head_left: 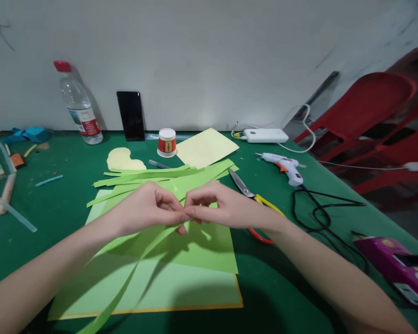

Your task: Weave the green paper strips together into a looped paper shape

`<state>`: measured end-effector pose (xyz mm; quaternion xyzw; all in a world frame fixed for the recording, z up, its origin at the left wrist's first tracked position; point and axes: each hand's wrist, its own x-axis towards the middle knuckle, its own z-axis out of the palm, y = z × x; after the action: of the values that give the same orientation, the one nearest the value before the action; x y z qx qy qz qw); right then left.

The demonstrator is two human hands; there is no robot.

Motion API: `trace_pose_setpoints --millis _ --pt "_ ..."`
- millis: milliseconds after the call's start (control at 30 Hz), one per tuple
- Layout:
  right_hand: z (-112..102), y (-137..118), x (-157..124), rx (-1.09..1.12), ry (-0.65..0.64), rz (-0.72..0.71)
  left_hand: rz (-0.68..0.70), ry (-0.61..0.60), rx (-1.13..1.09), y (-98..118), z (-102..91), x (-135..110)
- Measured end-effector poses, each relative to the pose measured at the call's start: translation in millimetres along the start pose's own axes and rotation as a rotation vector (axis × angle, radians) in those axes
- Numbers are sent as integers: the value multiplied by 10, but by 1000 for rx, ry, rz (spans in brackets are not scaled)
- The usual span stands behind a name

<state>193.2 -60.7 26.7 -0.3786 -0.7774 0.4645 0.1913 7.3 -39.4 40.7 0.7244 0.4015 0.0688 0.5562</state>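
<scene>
Both hands meet over a stack of green paper. My left hand is closed in a pinch on a long green paper strip, whose tail hangs down toward the near edge of the view. Fingertips of my right hand press together at the strip's upper end, touching the left fingertips. Beneath lie a bright green sheet and a paler green sheet with an orange edge. More cut green strips lie just beyond the hands. Scissors with yellow and red handles rest beside my right wrist, partly hidden by it.
A glue gun, its black cable and a purple device lie to the right. Along the wall stand a water bottle, a phone, a paper cup and a white power strip. Yellow paper lies nearby.
</scene>
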Motion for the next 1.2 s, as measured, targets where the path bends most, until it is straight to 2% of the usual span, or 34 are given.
trace_pose_setpoints --millis 133,300,433,567,600,767,900,1100,1133,1200 --pt "60 102 -38 -2 -77 -79 -75 -126 42 -9 40 -14" --pt "113 135 -134 -51 -21 -228 -35 -166 35 1 144 -34" --pt "6 164 -238 -158 -40 -272 -44 -189 58 -18 166 -76" --pt "-97 245 -299 -240 159 -172 -121 -168 71 -112 148 -126" --pt "-81 254 -293 -227 166 -143 -125 -165 61 -141 152 -126" --pt "198 206 -191 -164 -93 -198 -76 -173 -18 -221 201 -70" --pt "308 195 -164 -18 -117 -198 -57 -204 -53 -224 227 -69" --pt "238 176 -230 66 -187 -87 -18 -205 -27 -301 275 -157" --pt "227 168 -263 36 -161 -69 -25 -196 -32 -328 277 -168" --pt "210 172 -343 -38 26 -51 -48 -179 -61 -378 270 -184"
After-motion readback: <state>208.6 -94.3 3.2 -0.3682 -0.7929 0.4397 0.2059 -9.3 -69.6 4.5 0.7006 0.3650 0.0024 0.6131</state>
